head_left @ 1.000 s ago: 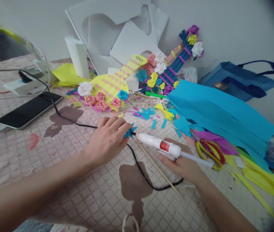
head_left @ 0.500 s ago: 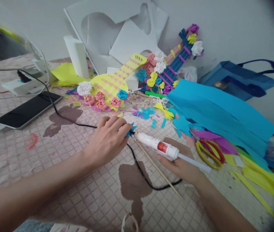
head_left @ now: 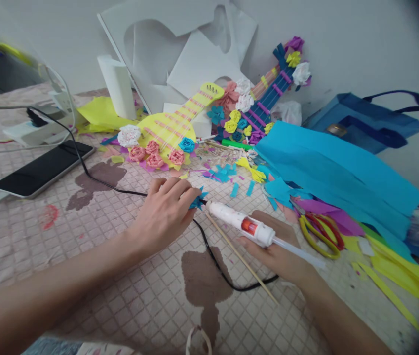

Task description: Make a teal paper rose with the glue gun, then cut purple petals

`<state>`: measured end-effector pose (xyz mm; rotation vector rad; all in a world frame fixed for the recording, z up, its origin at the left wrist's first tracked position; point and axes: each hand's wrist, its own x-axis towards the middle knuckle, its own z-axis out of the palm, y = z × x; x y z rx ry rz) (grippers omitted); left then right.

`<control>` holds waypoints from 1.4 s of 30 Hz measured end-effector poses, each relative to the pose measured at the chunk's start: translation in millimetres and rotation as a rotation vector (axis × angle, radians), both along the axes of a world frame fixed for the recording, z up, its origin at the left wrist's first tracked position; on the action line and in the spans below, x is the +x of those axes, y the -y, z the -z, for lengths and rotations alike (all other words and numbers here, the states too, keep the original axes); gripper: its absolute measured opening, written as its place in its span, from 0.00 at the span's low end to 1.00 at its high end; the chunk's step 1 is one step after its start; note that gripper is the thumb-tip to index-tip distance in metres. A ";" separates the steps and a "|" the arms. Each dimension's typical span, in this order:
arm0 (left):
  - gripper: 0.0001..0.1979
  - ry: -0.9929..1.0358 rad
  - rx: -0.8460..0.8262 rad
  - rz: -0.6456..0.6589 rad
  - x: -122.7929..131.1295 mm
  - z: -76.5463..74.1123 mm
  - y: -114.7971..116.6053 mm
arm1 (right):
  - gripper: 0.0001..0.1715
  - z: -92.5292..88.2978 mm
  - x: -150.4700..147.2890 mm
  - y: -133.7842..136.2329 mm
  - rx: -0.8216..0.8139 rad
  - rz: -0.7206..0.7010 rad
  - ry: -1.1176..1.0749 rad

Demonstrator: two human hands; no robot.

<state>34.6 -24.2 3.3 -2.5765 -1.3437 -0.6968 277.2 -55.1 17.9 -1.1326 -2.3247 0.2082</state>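
Note:
In my right hand (head_left: 276,246) is a white hot glue gun (head_left: 239,222), a clear glue stick (head_left: 300,252) jutting from its back end. Its dark nozzle points left, at a small blue paper flower (head_left: 197,200). My left hand (head_left: 168,207) pinches that flower between thumb and fingers, which partly hide it. The nozzle is at the flower's edge; whether it touches, I cannot tell. Below the glue gun a thin wooden stick (head_left: 241,256) lies slantwise on the quilted cloth, beside a black cord (head_left: 209,251).
Farther back lie a yellow paper guitar (head_left: 172,125) and a blue one (head_left: 261,111), both decorated with paper flowers. To the right are blue paper sheets (head_left: 327,167) and yellow-handled scissors (head_left: 316,236). A phone (head_left: 42,167) and power strip (head_left: 39,128) sit left.
Almost nothing differs. The glue gun has shifted very slightly to the right, and a bit more of the blue paper flower shows beside my left fingers.

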 end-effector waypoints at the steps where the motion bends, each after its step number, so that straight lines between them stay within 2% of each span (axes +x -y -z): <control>1: 0.08 -0.001 -0.002 0.001 0.2 0.0 0.1 | 0.07 1.0 0.6 0.0 -0.008 -0.004 0.003; 7: 0.08 0.011 -0.011 -0.005 -0.4 -0.3 -0.9 | 0.05 6.7 4.3 0.6 -0.054 -0.024 0.005; 13: 0.09 0.027 -0.013 -0.007 -1.8 0.3 -1.4 | 0.10 -0.8 0.8 0.9 0.012 0.016 0.007; 21: 0.08 0.008 -0.011 0.003 0.4 -0.2 -0.2 | 0.08 1.3 1.1 -0.1 0.049 0.005 0.004; 36: 0.08 0.006 -0.005 -0.001 0.2 -0.6 -0.8 | 0.03 3.0 2.2 0.8 -0.061 -0.011 -0.012; 42: 0.09 0.014 -0.007 0.000 0.0 0.2 -1.7 | 0.06 4.6 1.5 0.5 -0.051 -0.036 -0.034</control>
